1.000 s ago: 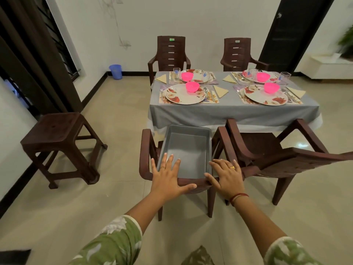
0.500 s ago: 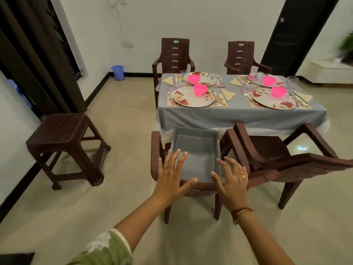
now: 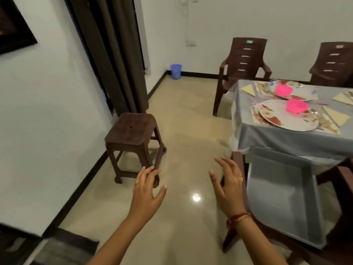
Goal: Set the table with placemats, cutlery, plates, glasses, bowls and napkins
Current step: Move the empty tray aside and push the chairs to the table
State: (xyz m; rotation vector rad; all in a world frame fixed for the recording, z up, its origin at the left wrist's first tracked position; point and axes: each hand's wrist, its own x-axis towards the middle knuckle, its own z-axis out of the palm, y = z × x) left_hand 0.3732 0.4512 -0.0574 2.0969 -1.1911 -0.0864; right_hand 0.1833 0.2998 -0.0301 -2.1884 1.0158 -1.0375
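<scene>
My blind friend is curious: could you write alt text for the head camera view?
A person's open left hand and right hand reach forward over a tiled floor, holding nothing. At right, a grey tray sits on a brown chair at a grey-clothed table set with floral plates, pink bowls and yellow napkins; a brown stool stands left.

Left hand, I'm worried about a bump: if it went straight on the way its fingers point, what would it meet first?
Probably the dark brown plastic stool: the fingers of the open left hand point at its near legs and overlap them in the picture. Depth is unclear, so contact cannot be judged.
</scene>
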